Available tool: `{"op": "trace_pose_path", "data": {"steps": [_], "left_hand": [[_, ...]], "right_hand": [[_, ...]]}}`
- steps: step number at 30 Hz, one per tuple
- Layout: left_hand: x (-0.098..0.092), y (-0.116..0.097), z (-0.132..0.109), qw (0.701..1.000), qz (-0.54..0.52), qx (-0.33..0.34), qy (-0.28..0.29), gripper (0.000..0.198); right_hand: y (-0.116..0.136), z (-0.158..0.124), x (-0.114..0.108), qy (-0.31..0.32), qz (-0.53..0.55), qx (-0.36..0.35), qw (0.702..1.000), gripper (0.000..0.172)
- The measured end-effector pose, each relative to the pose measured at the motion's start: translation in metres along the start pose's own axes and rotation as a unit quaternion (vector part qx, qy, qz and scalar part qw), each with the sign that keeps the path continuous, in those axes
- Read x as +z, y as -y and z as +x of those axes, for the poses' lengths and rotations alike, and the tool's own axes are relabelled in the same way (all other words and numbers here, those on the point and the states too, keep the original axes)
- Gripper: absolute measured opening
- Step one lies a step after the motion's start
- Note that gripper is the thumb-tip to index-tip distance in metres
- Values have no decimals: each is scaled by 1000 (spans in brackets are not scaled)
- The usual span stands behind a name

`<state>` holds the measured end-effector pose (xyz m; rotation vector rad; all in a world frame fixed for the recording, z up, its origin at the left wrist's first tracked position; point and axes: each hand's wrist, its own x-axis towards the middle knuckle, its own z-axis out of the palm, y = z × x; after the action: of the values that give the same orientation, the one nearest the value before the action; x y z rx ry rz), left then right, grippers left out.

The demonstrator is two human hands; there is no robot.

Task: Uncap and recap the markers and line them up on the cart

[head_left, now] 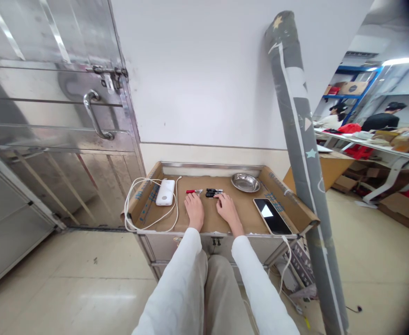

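Far left, a metal door [61,139] with a latch [109,80] and a curved handle [97,116]. To its right, a stand whose top is lined with brown cardboard [211,221], its edges folded up at the sides. At the cardboard's left end a white cable [125,211] loops over the rim and round a white power bank [165,192], which lies flat. Next, a red pen [191,191] lies crosswise near the middle, tip end to the right. The left hand [194,210] sits just below it, palm down, fingers stretched out and fairly close together, fingertips near the pen; cannot tell whether they touch it. Black pens [214,190] lie side by side, a little right of the red one; exact count unclear. The right hand [228,211] comes in from their lower right, palm down, fingers slightly bent, index tip at the lower black pen; cannot tell whether it grips or merely rests. Beyond that hand, a shallow round metal bowl [245,182]. Farther right, a phone [272,216] lies slanted, screen up, a white cord [289,260] hanging near its lower end. Then a tall grey patterned roll [304,121], leaning. Far right, two people beside a cluttered worktable [398,153], blue shelving [346,97] behind.
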<state>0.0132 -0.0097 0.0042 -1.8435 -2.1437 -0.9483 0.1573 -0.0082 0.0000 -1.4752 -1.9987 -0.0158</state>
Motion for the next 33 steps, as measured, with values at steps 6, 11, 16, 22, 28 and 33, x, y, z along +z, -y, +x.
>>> {"op": "trace_pose_path", "data": {"steps": [6,11,16,22,28,33], "left_hand": [[4,-5,4,980,-83,176,49,28],[-2,-6,2,947,-205,237,68,22],[-10,-7,3,917,-309,242,63,19],[-14,-9,4,913,-344,211,51,20],[-16,-9,4,922,-333,195,26,25],[-12,-7,6,930,-337,143,-3,26]], "right_hand": [[1,0,-5,-60,66,1,996,54],[0,-2,-5,-45,96,-15,994,44],[-2,-5,-1,-24,110,-12,994,36],[-1,-3,-4,-21,163,-30,986,40],[2,-4,-5,-24,185,3,982,43],[2,-3,-6,-12,193,44,980,40]]}}
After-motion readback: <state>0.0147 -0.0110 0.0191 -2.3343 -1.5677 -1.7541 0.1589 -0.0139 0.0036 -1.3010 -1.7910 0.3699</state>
